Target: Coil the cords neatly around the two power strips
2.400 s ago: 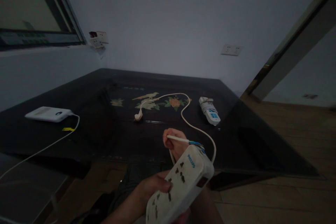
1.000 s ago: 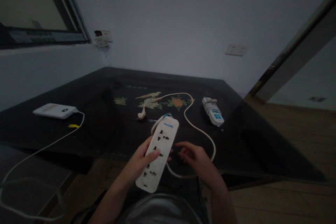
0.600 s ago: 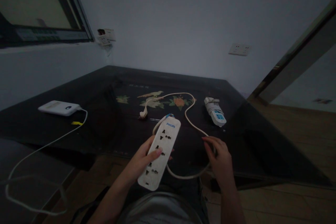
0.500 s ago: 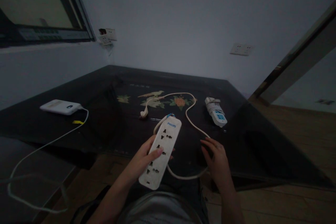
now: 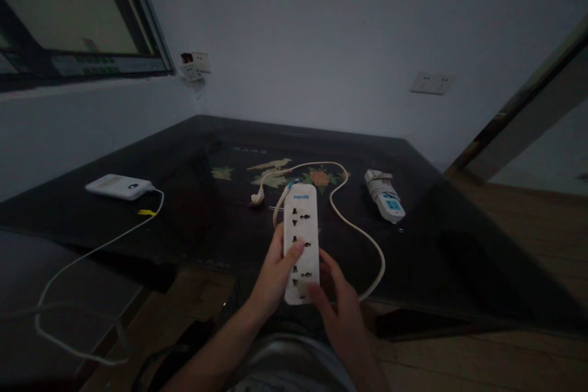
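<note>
A white power strip [image 5: 301, 237] with several sockets stands lengthwise over the near edge of the dark table [image 5: 193, 220]. My left hand [image 5: 275, 275] wraps its left side, thumb pressed on the face. At its near right end lies my right hand [image 5: 337, 309], fingers against the strip's side and bottom. The strip's cream cord [image 5: 342, 214] loops over the table to a plug [image 5: 256, 198] lying by the flower inlay.
A second white strip with blue panel and wound cord [image 5: 386, 196] lies to the right. A white power bank [image 5: 119, 186] with a white cable [image 5: 114, 239] sits at the left. Wall sockets [image 5: 432, 82] are behind; wooden floor [image 5: 505, 257] at right.
My right hand left the cord at the right and came in to the strip's near end. The strip turned from slanted to straight and sits farther over the table.
</note>
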The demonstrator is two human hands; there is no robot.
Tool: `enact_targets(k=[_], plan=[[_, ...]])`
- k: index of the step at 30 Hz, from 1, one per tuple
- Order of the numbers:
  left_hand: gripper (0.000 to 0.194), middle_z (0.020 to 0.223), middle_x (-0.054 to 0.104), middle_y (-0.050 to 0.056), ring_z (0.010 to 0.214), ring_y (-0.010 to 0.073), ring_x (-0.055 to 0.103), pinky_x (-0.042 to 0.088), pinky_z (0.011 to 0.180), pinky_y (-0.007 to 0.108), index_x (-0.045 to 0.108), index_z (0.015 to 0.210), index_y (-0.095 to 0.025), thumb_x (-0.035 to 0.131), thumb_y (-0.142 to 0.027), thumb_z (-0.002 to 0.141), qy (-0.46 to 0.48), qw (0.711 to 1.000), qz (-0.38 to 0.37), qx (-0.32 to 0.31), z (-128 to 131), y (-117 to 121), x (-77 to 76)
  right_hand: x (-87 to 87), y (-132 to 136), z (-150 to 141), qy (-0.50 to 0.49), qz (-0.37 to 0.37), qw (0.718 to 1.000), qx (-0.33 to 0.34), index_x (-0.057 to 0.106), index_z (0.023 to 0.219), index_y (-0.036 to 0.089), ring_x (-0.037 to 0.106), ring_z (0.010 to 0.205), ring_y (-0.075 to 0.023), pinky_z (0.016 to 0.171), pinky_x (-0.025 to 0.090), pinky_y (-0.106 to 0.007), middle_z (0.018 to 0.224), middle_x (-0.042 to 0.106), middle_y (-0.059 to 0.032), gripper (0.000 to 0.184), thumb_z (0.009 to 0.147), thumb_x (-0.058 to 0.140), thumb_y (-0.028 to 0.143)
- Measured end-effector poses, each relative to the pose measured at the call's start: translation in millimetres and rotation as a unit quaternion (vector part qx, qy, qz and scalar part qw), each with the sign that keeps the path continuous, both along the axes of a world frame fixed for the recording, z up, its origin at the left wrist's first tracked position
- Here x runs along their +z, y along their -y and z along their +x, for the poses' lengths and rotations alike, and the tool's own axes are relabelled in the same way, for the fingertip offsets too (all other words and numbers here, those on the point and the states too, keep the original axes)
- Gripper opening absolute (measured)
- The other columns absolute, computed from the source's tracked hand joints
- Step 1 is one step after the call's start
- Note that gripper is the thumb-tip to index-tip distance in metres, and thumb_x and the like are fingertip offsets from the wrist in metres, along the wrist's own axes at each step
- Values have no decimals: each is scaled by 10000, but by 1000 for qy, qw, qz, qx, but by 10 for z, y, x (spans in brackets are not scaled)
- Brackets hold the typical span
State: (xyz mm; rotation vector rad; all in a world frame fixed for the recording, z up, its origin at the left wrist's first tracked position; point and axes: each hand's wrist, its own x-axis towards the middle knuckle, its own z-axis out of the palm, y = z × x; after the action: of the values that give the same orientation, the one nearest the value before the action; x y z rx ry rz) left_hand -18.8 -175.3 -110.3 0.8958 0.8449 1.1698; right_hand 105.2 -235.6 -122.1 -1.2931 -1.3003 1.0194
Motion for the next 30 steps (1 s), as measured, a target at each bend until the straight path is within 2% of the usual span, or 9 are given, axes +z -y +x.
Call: enact_targets(k=[3,6,9,12,15,18,21,25,30], plan=[[496,1149,639,74,1027,228,611,489,834,307,453,1230,-225,632,-424,813,-22,999,40,14,124,-16,2,-74,-63,-106,-100,-2,994,-33,476,1328,220,585,1153,-244,919,517,-357,1320,576,-99,585,803,634,422],[445,1183,618,65,1067,217,586,479,856,286,460,1233,-220,583,-409,849,-65,993,94,9,169,2,33,-67,-77,-137,-150,-16,987,-47,582,1189,203,623,1082,-251,893,529,-354,1201,656,-91,492,770,656,450],[405,1186,622,61,1061,200,588,469,880,277,477,1259,-214,512,-390,896,-126,979,157,-28,75,33,103,-23,-33,-120,-176,-22,982,-60,611,1133,203,655,990,-240,825,551,-332,1103,696,-82,447,781,637,477],[323,1004,686,55,903,179,634,479,824,267,590,1157,-185,503,-368,905,-220,951,207,-63,-129,33,187,-3,11,-54,-171,-30,980,-99,620,1112,201,663,905,-222,758,556,-308,1046,706,-75,438,772,653,477],[242,827,677,29,768,151,623,471,735,243,644,1031,-181,520,-339,897,-277,933,226,39,-290,-20,209,-10,17,16,-163,-42,978,-120,626,1091,190,656,833,-210,701,551,-294,984,712,-70,458,734,696,468],[345,1047,645,48,951,163,596,462,809,245,564,1173,-202,599,-293,842,-243,929,245,136,-301,-107,140,-23,-4,42,-175,-46,978,-108,626,1083,189,646,780,-200,649,544,-284,927,714,-63,466,724,702,475],[291,1110,644,66,1027,185,593,467,856,268,587,1135,-185,553,-303,870,-202,950,229,64,-228,-163,60,-27,-27,39,-168,-42,982,-80,632,1071,196,631,743,-180,615,528,-260,901,708,-50,421,750,686,462],[227,797,677,22,769,154,637,489,739,248,640,953,-163,483,-323,914,-200,959,202,14,-191,-138,55,-7,-62,53,-159,-33,983,-86,609,1095,200,628,761,-184,626,525,-265,920,695,-46,420,765,674,451],[200,709,669,8,646,153,643,507,632,254,583,974,-164,547,-336,879,-153,975,158,-34,-198,-30,86,39,-136,101,-105,2,988,-115,583,1079,206,628,861,-188,718,524,-265,985,672,-41,377,783,658,426]])
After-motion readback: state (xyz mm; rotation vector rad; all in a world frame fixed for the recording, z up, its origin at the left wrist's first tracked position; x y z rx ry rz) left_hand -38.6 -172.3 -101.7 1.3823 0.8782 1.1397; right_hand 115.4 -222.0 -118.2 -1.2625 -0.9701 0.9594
